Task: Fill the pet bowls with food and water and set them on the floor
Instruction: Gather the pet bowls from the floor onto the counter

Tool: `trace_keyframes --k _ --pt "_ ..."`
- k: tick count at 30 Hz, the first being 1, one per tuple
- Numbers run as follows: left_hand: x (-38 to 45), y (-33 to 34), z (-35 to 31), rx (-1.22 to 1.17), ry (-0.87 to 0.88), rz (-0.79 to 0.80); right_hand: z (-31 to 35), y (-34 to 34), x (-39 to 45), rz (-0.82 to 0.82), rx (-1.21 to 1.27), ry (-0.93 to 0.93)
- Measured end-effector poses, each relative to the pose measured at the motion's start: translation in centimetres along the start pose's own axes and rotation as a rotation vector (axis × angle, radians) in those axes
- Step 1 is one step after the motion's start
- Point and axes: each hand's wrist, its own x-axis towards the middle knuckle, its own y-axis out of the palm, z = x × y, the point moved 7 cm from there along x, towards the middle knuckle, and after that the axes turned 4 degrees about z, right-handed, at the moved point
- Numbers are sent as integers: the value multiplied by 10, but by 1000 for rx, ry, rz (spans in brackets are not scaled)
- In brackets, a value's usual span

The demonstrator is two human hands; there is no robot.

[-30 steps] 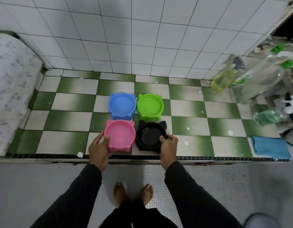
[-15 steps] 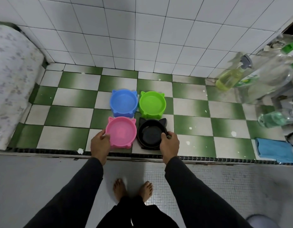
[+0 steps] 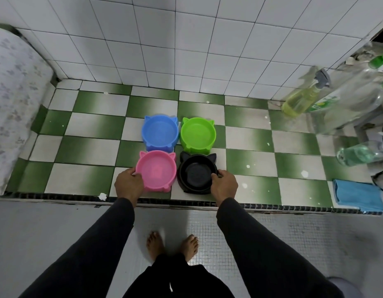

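Observation:
Several cat-eared pet bowls stand in a square on the green-and-white tiled counter [image 3: 250,164], all looking empty. The blue bowl [image 3: 160,133] and green bowl [image 3: 197,134] are at the back. In front sit the pink bowl [image 3: 157,169] and the black bowl [image 3: 196,172]. My left hand [image 3: 128,184] grips the pink bowl's left rim, thumb over the edge. My right hand [image 3: 224,186] grips the black bowl's right rim the same way.
A yellow-green spray bottle [image 3: 302,97], clear plastic bottles [image 3: 358,154] and other clutter crowd the counter's right end. A folded blue cloth [image 3: 358,195] lies at the front right. A patterned fabric bulk [image 3: 12,108] borders the left. My bare feet [image 3: 171,246] stand on the grey floor.
The pink and black bowls have slid a little away from the counter's front edge, closer to the blue and green ones. Both hands keep their grips.

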Motion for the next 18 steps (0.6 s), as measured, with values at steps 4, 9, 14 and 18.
trace_keyframes --k 4,9,14,18 --pt "-1 0 -3 82 -5 -8 0 1 0 23 -24 -2" --pt "-4 2 -8 132 24 29 1 2 -1 64 -38 -5" --pt "-6 5 -14 289 61 116 4 3 -4 144 -106 -48" --pt "-11 3 -20 485 108 145 10 3 -9 231 -231 -91"
